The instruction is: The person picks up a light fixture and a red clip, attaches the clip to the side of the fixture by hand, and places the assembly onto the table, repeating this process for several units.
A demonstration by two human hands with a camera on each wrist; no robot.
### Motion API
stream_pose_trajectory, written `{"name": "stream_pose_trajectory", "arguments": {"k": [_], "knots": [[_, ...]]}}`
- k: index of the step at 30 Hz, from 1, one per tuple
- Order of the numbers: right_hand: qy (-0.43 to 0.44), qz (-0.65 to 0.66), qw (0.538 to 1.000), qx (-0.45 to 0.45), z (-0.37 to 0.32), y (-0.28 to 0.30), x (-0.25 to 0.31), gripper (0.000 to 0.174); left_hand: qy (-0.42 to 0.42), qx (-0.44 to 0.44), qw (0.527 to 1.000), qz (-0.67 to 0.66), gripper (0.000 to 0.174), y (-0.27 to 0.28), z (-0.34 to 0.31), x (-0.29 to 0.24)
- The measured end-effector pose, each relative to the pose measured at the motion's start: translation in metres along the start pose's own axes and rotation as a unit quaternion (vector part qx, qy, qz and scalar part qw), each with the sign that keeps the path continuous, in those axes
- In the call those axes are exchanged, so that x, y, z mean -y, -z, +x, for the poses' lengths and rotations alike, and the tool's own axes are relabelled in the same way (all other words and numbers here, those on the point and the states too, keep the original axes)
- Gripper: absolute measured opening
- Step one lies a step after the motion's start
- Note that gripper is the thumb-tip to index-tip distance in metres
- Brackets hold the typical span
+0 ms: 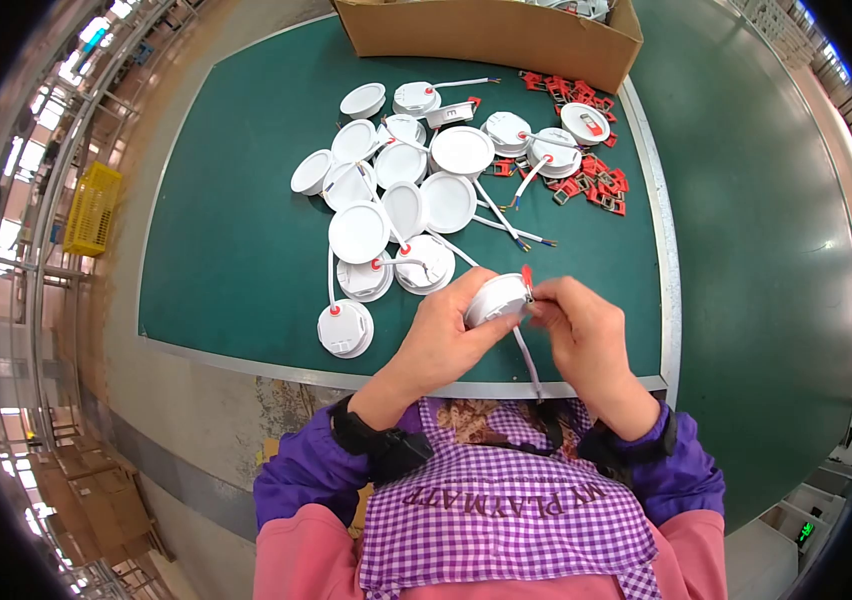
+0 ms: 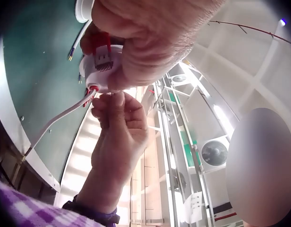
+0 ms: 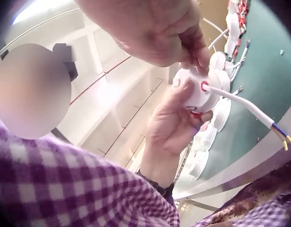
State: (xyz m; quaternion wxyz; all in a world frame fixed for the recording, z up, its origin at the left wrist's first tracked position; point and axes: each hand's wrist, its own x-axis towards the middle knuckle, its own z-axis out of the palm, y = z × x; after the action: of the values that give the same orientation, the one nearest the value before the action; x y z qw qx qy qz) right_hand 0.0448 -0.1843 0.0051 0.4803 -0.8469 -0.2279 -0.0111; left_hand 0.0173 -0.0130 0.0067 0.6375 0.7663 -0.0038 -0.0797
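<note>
Close to the table's front edge, my left hand (image 1: 443, 338) grips a white round downlight (image 1: 492, 299) by its rim, tilted on its side. My right hand (image 1: 586, 325) pinches a red spring clip (image 1: 527, 275) at the light's right side; its fingers partly cover the clip. Another red clip (image 2: 101, 41) with a metal plate sits on the light's side by my left fingers in the left wrist view. From a red grommet on the light hangs a white cable (image 3: 245, 104) with bare blue and yellow-brown wire ends.
Several white downlights (image 1: 358, 232) with cables lie grouped on the green table (image 1: 236, 220). Loose red clips (image 1: 601, 185) are scattered at the right, near a metal edge strip (image 1: 654, 200). A cardboard box (image 1: 486, 35) stands at the back. A yellow crate (image 1: 93, 210) is off to the left.
</note>
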Motion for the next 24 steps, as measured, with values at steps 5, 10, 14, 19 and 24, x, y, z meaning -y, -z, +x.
{"name": "stream_pose_trajectory", "arguments": {"k": [5,10,14,19,24], "knots": [[-0.030,0.056,0.998,0.006,0.004,0.011,0.012,0.021,-0.002,0.035,0.999,-0.036,0.025,0.007,-0.003,-0.004],[-0.123,0.151,0.978,0.077,0.005,0.024,0.019,0.031,-0.012,0.060,0.997,-0.049,0.026,0.007,-0.005,-0.012],[-0.157,0.203,0.962,0.097,0.006,0.025,0.012,0.031,0.015,0.093,0.992,-0.086,0.028,0.002,-0.002,-0.003],[-0.251,0.295,0.913,0.129,0.019,0.041,-0.002,0.034,0.087,0.112,0.981,-0.134,0.030,-0.004,0.011,-0.010],[-0.239,0.250,0.938,-0.003,0.024,0.067,-0.040,0.032,0.081,0.110,0.968,-0.209,0.037,0.020,0.070,-0.050]]}}
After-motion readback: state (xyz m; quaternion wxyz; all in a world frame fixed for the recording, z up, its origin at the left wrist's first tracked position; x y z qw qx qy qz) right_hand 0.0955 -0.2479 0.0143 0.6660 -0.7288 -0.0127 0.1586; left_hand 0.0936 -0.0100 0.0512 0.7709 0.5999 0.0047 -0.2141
